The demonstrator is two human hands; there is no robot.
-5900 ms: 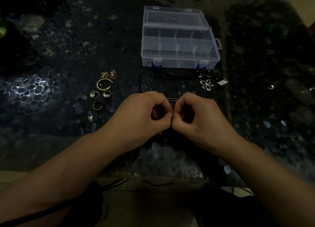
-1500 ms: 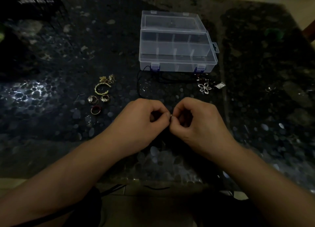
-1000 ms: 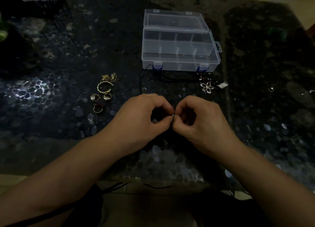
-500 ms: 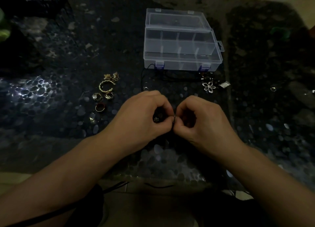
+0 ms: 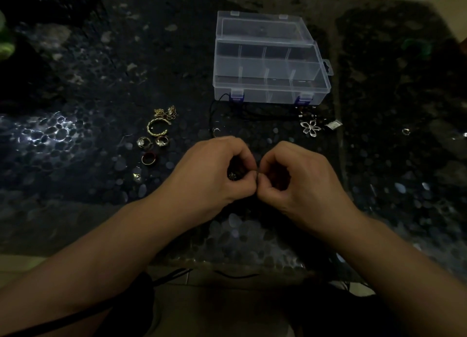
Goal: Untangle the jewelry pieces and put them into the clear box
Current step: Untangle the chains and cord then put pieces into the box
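Since the earlier frames the two hands are remaining together at the table's near centre, shifting only slightly, while the jewelry and box are keeping their places. The left hand (image 5: 214, 175) is curling into a loose fist, its thumb and forefinger pinching a small piece of jewelry (image 5: 232, 176) that is glinting inside the curl; its exact kind is too dark to tell. The right hand (image 5: 298, 180) is mirroring it, thumb and forefinger pressing closed on the same fine strand where the two sets of fingertips are touching. Just beyond the left hand, a black cord (image 5: 214, 109) is running toward the box front, with a small ring-shaped pendant (image 5: 216, 132) lying at its near end. To the left, well apart from the hands, gold-toned pieces are lying loose on the dark pebble-patterned table (image 5: 75, 139): an open twisted bangle (image 5: 157, 129), a filigree cluster (image 5: 165, 112) just behind it, two stone-set rings (image 5: 153, 142) side by side, and a red-lined ring (image 5: 149, 158) nearer the viewer. To the right, a silver flower pendant (image 5: 311, 128) is resting beside a small square charm (image 5: 333, 125). At the far centre, the clear box (image 5: 270, 84) is standing open, lid tilting back, its divided compartments showing no jewelry inside.
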